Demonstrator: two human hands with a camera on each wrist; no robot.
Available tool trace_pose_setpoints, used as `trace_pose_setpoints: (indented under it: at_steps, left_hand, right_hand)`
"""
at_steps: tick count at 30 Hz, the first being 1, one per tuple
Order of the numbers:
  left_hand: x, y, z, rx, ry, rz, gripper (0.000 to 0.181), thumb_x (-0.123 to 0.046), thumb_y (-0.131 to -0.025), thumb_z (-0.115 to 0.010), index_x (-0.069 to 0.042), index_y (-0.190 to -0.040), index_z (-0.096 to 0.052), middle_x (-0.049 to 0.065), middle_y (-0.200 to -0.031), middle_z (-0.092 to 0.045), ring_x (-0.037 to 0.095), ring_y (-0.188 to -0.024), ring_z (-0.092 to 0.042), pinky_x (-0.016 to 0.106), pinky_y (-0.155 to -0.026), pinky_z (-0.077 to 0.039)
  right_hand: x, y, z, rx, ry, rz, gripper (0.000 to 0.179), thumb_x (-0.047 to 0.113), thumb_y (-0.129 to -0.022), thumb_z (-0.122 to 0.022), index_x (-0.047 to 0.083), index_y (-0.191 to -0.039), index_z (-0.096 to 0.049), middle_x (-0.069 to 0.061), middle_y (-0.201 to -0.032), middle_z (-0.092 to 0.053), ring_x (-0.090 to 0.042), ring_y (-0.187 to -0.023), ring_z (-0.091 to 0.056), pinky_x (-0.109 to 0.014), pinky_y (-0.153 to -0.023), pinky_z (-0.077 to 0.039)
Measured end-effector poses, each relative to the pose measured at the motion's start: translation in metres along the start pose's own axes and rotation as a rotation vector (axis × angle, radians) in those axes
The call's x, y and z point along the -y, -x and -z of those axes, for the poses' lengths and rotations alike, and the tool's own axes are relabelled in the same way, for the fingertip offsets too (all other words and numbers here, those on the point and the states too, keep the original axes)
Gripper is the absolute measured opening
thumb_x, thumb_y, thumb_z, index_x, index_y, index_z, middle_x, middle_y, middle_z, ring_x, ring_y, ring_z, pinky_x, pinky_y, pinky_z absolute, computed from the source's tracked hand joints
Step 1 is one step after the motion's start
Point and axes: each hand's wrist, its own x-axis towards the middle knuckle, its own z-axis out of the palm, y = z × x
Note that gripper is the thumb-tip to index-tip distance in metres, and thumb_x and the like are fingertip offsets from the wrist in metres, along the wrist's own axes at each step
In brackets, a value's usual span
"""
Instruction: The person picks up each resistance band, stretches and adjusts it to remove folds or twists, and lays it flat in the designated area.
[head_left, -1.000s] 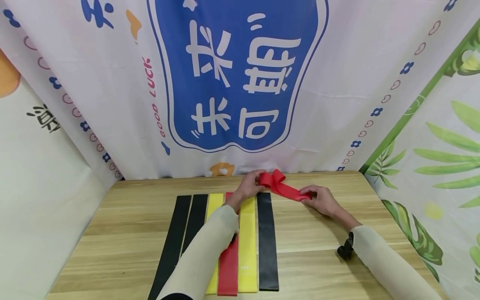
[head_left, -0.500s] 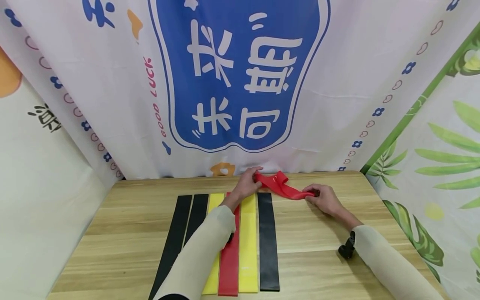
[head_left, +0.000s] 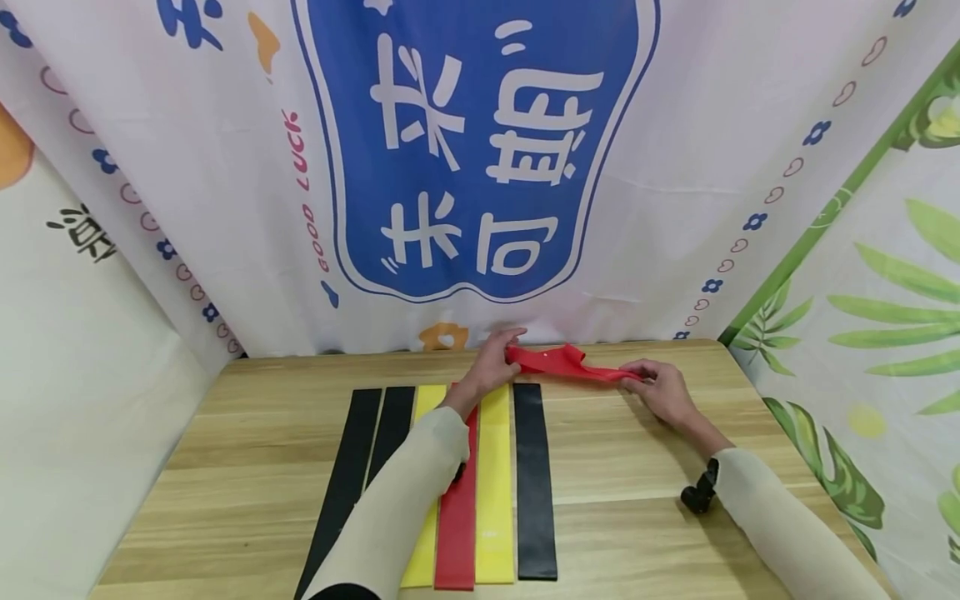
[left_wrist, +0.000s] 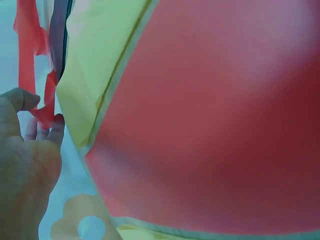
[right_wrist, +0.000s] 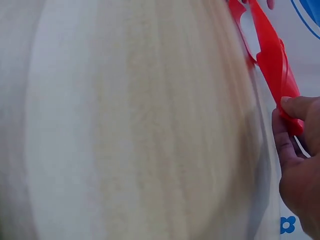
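A red resistance band (head_left: 555,362), a flat loop with a fold in its middle, stretches between both hands over the far edge of the table. My left hand (head_left: 491,363) holds its left end; in the left wrist view the thumb and fingers (left_wrist: 57,127) meet the looped end. The right hand (head_left: 663,393) pinches the other end between thumb and fingers, with the band (right_wrist: 272,62) running up and away in the right wrist view. Below the left forearm lie flat bands side by side, among them a red band (head_left: 456,533) and a yellow band (head_left: 495,492).
Two black bands (head_left: 352,450) lie leftmost in the row and another black band (head_left: 535,483) lies rightmost. The wooden table (head_left: 630,533) meets a printed curtain (head_left: 675,167) at its back edge. Both forearms wear pale sleeves (head_left: 780,517).
My right hand has moved right and slightly away, drawing the red band straighter and flatter. The left hand has shifted slightly left, and the band's middle curl has become smaller.
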Motion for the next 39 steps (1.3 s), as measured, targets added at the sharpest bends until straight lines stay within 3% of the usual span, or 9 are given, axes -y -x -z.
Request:
trace_pose_setpoints:
  at_steps: [5, 13, 16, 22, 26, 33, 39]
  left_hand:
    - [-0.0011, 0.0022, -0.0026, -0.042, 0.058, 0.038, 0.064, 0.013, -0.092, -0.063, -0.007, -0.152, -0.056, 0.018, -0.147, -0.054, 0.032, -0.134, -0.054, 0.043, -0.109, -0.052]
    - [-0.0025, 0.0036, -0.0066, -0.125, 0.259, 0.06, 0.057, 0.021, -0.094, -0.055, 0.002, -0.148, -0.057, 0.019, -0.144, -0.058, 0.034, -0.13, -0.06, 0.041, -0.108, -0.053]
    - [-0.0018, 0.0035, -0.0066, -0.156, 0.262, 0.086, 0.05, 0.014, -0.099, -0.058, 0.002, -0.148, -0.058, 0.018, -0.142, -0.063, 0.033, -0.128, -0.061, 0.041, -0.109, -0.053]
    - [-0.0004, 0.0017, -0.006, -0.196, 0.259, 0.195, 0.033, -0.009, -0.107, -0.063, -0.003, -0.138, -0.07, 0.013, -0.133, -0.071, 0.029, -0.12, -0.062, 0.041, -0.106, -0.054]
    - [-0.0015, 0.0012, -0.0076, -0.218, 0.323, 0.225, 0.03, -0.012, -0.107, -0.063, -0.005, -0.134, -0.073, 0.013, -0.128, -0.073, 0.026, -0.112, -0.064, 0.038, -0.1, -0.056]
    - [-0.0061, 0.0022, -0.0102, -0.182, 0.672, 0.251, 0.036, -0.004, -0.106, -0.061, 0.001, -0.142, -0.064, 0.024, -0.129, -0.071, 0.03, -0.105, -0.075, 0.047, -0.096, -0.06]
    - [-0.0076, 0.0023, -0.006, -0.093, 0.724, 0.294, 0.04, -0.011, -0.106, -0.065, -0.01, -0.146, -0.063, 0.019, -0.132, -0.07, 0.031, -0.103, -0.076, 0.048, -0.091, -0.062]
  right_hand:
    - [0.0034, -0.0009, 0.002, -0.026, -0.026, -0.048, 0.02, 0.007, -0.096, -0.078, 0.002, -0.116, -0.077, -0.016, -0.108, -0.076, -0.016, -0.091, -0.064, -0.018, -0.072, -0.052]
    - [0.0037, -0.0013, 0.0019, -0.015, -0.04, -0.07, 0.025, 0.01, -0.096, -0.079, 0.002, -0.12, -0.076, -0.017, -0.111, -0.076, -0.016, -0.092, -0.063, -0.018, -0.072, -0.053]
    - [0.002, -0.0014, 0.0023, -0.014, -0.056, -0.069, 0.025, 0.009, -0.097, -0.079, 0.001, -0.12, -0.076, -0.018, -0.112, -0.076, -0.014, -0.091, -0.064, -0.017, -0.073, -0.054]
    - [0.0025, -0.0013, 0.0035, -0.025, -0.069, -0.084, 0.025, 0.012, -0.098, -0.077, 0.002, -0.121, -0.076, -0.019, -0.116, -0.076, -0.01, -0.096, -0.066, -0.015, -0.078, -0.053]
    - [0.004, -0.0017, 0.0035, -0.029, -0.054, -0.088, 0.026, 0.014, -0.099, -0.077, 0.002, -0.122, -0.076, -0.018, -0.117, -0.075, -0.013, -0.099, -0.065, -0.014, -0.079, -0.051]
    - [0.0032, -0.0022, 0.002, -0.023, -0.08, -0.091, 0.026, 0.014, -0.099, -0.077, 0.002, -0.122, -0.076, -0.019, -0.116, -0.075, -0.013, -0.099, -0.065, -0.016, -0.077, -0.052]
    - [0.001, -0.0022, 0.0015, -0.031, -0.084, -0.084, 0.026, 0.013, -0.098, -0.077, 0.002, -0.122, -0.076, -0.02, -0.117, -0.075, -0.009, -0.099, -0.065, -0.013, -0.08, -0.053]
